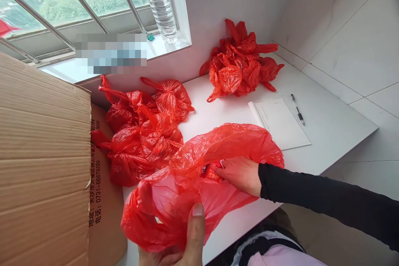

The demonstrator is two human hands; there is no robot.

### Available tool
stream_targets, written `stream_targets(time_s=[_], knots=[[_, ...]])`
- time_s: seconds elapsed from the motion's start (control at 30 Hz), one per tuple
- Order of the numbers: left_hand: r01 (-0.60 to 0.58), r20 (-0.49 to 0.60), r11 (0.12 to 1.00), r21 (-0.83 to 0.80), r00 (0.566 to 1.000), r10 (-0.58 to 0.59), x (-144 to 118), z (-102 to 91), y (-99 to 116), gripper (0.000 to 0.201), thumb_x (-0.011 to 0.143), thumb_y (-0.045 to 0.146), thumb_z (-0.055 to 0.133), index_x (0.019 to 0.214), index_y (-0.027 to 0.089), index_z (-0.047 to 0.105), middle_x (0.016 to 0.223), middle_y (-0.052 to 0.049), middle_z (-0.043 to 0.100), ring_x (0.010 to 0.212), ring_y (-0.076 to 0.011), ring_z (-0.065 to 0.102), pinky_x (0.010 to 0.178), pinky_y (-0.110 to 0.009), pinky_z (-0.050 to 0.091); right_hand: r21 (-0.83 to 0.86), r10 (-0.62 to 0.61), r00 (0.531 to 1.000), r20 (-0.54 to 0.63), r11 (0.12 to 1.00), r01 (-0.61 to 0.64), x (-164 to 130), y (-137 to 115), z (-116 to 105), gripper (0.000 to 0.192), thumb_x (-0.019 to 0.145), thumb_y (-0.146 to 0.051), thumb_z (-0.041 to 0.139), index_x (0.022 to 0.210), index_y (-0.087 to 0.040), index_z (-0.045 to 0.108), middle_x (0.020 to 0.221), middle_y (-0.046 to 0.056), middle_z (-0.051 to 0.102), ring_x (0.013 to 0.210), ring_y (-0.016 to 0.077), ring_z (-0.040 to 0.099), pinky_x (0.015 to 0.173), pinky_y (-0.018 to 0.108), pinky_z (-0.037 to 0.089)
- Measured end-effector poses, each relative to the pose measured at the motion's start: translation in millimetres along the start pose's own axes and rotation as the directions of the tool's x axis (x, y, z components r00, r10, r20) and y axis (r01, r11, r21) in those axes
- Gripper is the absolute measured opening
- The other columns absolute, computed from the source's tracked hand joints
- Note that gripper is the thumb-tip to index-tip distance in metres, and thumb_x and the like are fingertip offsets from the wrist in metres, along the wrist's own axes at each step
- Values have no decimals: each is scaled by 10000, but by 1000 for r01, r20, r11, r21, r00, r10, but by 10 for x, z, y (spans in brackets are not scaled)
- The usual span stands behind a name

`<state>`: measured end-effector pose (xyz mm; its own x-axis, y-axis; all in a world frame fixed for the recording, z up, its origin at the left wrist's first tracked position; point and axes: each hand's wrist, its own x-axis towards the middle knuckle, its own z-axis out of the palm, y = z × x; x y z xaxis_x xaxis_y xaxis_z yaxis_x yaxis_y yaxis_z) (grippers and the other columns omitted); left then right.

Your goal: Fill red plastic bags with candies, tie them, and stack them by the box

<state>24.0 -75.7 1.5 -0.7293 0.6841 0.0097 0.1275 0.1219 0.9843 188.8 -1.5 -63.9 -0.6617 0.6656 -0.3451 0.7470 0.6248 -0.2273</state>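
Note:
A red plastic bag [237, 137] is spread wide, its mouth facing up. My left hand [177, 253] grips the near edge of this bag, with the thumb on the outside and the other fingers partly hidden by the film. Deep in the bag's mouth, my right hand [243, 174] closes on a small red printed packet [213, 173]; some of its fingertips are hidden. My right forearm wears a black sleeve. To the left of the bag lie several knotted red bags [137, 145], filled and bunched together.
More tied red bags [243, 70] are piled by the wall. A notepad [282, 124] and a black pen [298, 110] lie on the white table [339, 120]. A cardboard box [43, 166] stands at left. A water bottle [160, 4] stands on the windowsill.

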Motion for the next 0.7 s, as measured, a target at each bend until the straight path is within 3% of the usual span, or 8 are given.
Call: stream_targets(time_s=[0.13,0.27,0.4,0.53,0.7], knots=[[25,-11,1000,-18,1000,-25,-20,16,45,605,491,173,946,1067,165,761,851,-53,781,717,-219,747,585,-272,639,6,-13,1000,8,1000,12,-1,-8,2,132,932,-150,555,982,-183,673,896,87,703,836,246,656,597,327,338],[35,5,999,14,999,-36,-17,-5,35,651,510,221,950,1124,177,742,965,-90,780,736,-247,748,580,-336,647,1,13,1000,1,1000,-13,-1,-34,-21,177,959,-147,523,1087,-156,644,893,97,701,802,239,656,589,325,349],[47,20,999,12,999,-47,0,-1,21,625,511,232,950,1098,183,742,940,-81,777,746,-254,747,610,-367,654,-20,2,998,55,1000,-1,0,-86,-35,204,908,-130,583,1096,-177,647,867,99,703,779,262,662,555,324,348],[37,25,999,-8,999,-36,-4,28,53,600,547,199,928,1118,178,745,910,-68,777,724,-238,748,604,-328,650,-28,6,996,83,1000,-4,34,-126,-49,177,874,-92,596,1031,-146,658,870,124,710,828,283,669,589,339,395],[51,52,998,-26,997,-49,-7,25,95,633,567,182,918,1173,177,736,903,-69,776,680,-226,741,557,-308,641,-11,17,994,104,1000,-15,101,-140,-37,263,842,-56,597,1081,-148,653,824,114,715,788,289,678,597,345,416]])
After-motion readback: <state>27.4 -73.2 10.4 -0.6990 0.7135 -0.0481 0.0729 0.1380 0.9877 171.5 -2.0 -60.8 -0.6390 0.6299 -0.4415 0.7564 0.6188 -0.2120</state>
